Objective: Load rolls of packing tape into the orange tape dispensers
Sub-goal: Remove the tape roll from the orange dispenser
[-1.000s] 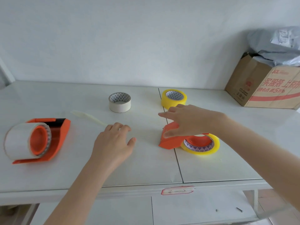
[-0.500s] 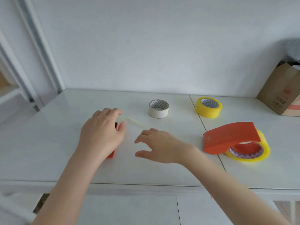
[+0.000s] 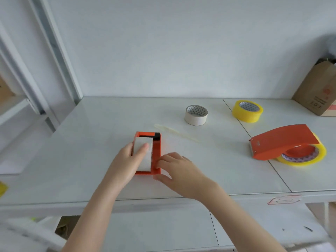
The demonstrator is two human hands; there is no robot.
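Note:
An orange tape dispenser (image 3: pixel 156 150) stands near the table's front middle with a white tape roll (image 3: pixel 144 155) in it. My left hand (image 3: pixel 127 160) grips that roll from the left, thumb on top. My right hand (image 3: pixel 179 170) pinches the dispenser's near right corner. A second orange dispenser (image 3: pixel 280 140) lies at the right on its side with a yellow roll (image 3: pixel 305 157) on its hub. A loose white roll (image 3: pixel 196 115) and a loose yellow roll (image 3: pixel 247 110) lie flat farther back.
A strip of clear tape (image 3: pixel 174 130) lies on the white table (image 3: pixel 91 151) behind the held dispenser. A cardboard box (image 3: pixel 316 91) stands at the far right by the wall. A metal frame (image 3: pixel 54 48) rises at the left.
The view swung left. Both hands moved onto the left dispenser, which now stands turned end-on to me; my right hand left the right dispenser.

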